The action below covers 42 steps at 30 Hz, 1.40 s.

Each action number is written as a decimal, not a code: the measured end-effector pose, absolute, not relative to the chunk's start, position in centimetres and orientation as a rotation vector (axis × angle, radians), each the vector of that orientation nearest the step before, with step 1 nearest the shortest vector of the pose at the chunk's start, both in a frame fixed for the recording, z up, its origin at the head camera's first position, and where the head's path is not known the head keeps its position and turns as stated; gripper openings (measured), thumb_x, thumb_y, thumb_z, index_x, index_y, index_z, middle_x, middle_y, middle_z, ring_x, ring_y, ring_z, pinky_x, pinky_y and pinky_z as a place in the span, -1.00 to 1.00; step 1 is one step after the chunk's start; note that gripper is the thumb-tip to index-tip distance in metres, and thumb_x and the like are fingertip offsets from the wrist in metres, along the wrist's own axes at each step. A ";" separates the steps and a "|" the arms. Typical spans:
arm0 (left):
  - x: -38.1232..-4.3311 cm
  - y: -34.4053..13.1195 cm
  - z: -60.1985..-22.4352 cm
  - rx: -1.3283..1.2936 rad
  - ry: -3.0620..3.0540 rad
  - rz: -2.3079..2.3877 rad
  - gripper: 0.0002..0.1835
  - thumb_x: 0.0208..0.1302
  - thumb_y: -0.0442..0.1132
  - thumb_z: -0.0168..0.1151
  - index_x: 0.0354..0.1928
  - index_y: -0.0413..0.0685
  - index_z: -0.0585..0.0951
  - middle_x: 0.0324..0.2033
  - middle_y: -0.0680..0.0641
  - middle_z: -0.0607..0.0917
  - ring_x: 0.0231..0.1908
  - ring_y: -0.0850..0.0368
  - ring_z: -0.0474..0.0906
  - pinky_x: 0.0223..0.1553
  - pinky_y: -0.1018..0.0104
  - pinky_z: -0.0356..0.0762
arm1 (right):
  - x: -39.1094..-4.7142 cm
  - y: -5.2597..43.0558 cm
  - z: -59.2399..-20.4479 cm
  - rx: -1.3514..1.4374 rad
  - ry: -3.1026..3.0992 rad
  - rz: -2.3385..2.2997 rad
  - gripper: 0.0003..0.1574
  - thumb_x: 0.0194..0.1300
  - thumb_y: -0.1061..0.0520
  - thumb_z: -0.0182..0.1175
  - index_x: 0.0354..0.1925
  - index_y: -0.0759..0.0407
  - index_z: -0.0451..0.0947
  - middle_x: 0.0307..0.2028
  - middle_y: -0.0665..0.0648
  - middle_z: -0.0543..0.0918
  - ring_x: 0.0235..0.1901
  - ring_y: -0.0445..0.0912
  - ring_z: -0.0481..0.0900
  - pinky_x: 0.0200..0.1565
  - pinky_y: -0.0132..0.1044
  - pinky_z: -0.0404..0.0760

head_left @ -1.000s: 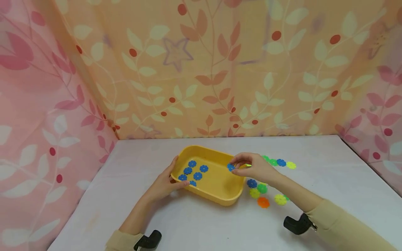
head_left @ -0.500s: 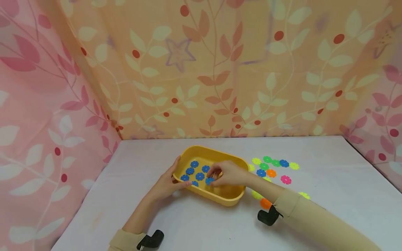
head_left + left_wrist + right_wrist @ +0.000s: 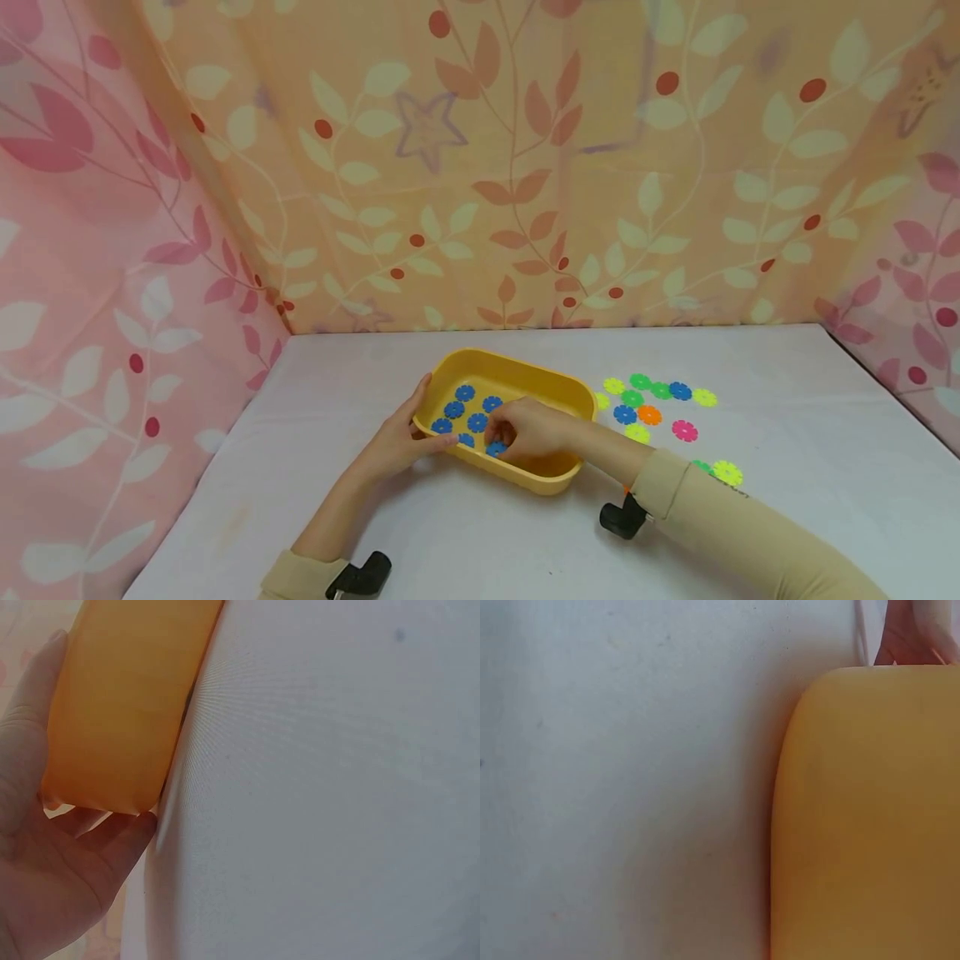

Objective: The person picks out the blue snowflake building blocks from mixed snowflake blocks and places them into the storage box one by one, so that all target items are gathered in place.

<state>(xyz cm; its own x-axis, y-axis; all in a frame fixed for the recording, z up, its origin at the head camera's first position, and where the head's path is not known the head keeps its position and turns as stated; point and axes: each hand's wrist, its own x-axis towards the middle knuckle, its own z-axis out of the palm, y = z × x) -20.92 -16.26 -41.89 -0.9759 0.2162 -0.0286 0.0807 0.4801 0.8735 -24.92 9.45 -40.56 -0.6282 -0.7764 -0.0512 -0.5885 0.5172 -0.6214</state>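
Your work surface is a white-covered table (image 3: pixel 480 542) whose far edge runs along the foot of a hanging orange-toned cloth (image 3: pixel 517 200) printed with pale leaves, coral leaves and red dots. You can see a purple star outline (image 3: pixel 430 132) showing faintly on it. Pink leaf-printed cloth (image 3: pixel 90 275) closes the left side, and more pink cloth (image 3: pixel 918 283) closes the right. The table cover carries a faint tan stain (image 3: pixel 236 521) toward your left and a small dark speck near the front.

The yellow tray (image 3: pixel 542 482) sits around the middle of the table, turned at an angle. Your left hand (image 3: pixel 397 437) grips its left end, thumb over the near rim; your left wrist view shows the fingers around the tray's outside. Your right hand (image 3: pixel 536 427) reaches inside, fingers bent and narrow, pinching a blue disc (image 3: pixel 496 451) by the near wall. Six other blue discs (image 3: pixel 477 422) lie flat in the tray's left half.

To the tray's right, loose on the white cover, lie yellow, green, blue, orange and pink discs (image 3: pixel 685 431); your right sleeve (image 3: pixel 720 517) partly hides some. A black device (image 3: pixel 622 518) projects at each of your beige cuffs.
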 end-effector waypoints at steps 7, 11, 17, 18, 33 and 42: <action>-20.9 -16.4 -42.0 0.291 2.588 1.510 0.16 0.04 0.06 0.50 0.55 0.31 -0.08 0.50 0.03 0.03 0.32 0.05 0.26 0.23 0.11 0.38 | -24.9 9.7 -40.6 -1.060 2.385 -0.907 -0.74 0.14 0.16 0.44 -0.17 0.05 0.64 -0.33 -0.05 0.63 -0.30 -0.20 0.51 -0.18 -0.41 0.57; -20.9 -16.3 -41.9 0.295 2.586 1.514 0.17 0.03 0.06 0.51 0.55 0.30 -0.08 0.50 0.04 0.02 0.30 0.05 0.28 0.22 0.12 0.39 | -24.8 9.8 -40.6 -1.095 2.374 -0.909 -0.73 0.13 0.25 0.43 -0.17 0.09 0.63 -0.32 -0.03 0.63 -0.30 -0.20 0.51 -0.17 -0.41 0.57; -20.9 -16.3 -41.8 0.301 2.587 1.513 0.17 0.02 0.07 0.51 0.55 0.29 -0.07 0.50 0.04 0.03 0.29 0.05 0.30 0.23 0.12 0.39 | -24.6 9.6 -40.5 -1.122 2.368 -0.924 -0.75 0.15 0.29 0.40 -0.17 0.14 0.64 -0.33 0.00 0.63 -0.32 -0.22 0.51 -0.17 -0.43 0.57; -20.9 -16.3 -41.8 0.308 2.592 1.513 0.17 0.02 0.07 0.51 0.55 0.27 -0.07 0.50 0.01 0.03 0.30 0.04 0.29 0.22 0.11 0.39 | -24.6 9.6 -40.5 -1.123 2.366 -0.926 -0.75 0.15 0.29 0.40 -0.17 0.14 0.64 -0.33 -0.01 0.63 -0.32 -0.22 0.51 -0.17 -0.43 0.57; -21.0 -16.3 -41.8 0.300 2.577 1.519 0.16 0.04 0.04 0.51 0.55 0.29 -0.07 0.50 0.02 0.04 0.31 0.05 0.28 0.25 0.11 0.35 | -24.5 9.8 -40.3 -1.018 2.318 -1.021 -0.74 0.18 0.21 0.39 -0.13 0.13 0.64 -0.32 -0.04 0.64 -0.30 -0.19 0.54 -0.16 -0.40 0.58; -21.0 -16.4 -41.9 0.312 2.592 1.519 0.15 0.06 -0.01 0.51 0.56 0.22 -0.07 0.50 -0.05 0.05 0.25 0.01 0.35 0.23 0.10 0.38 | -24.5 11.5 -38.4 -0.691 2.246 -1.637 -0.56 0.24 0.10 0.36 0.03 0.29 0.59 -0.15 0.15 0.69 -0.18 -0.05 0.63 -0.07 -0.29 0.62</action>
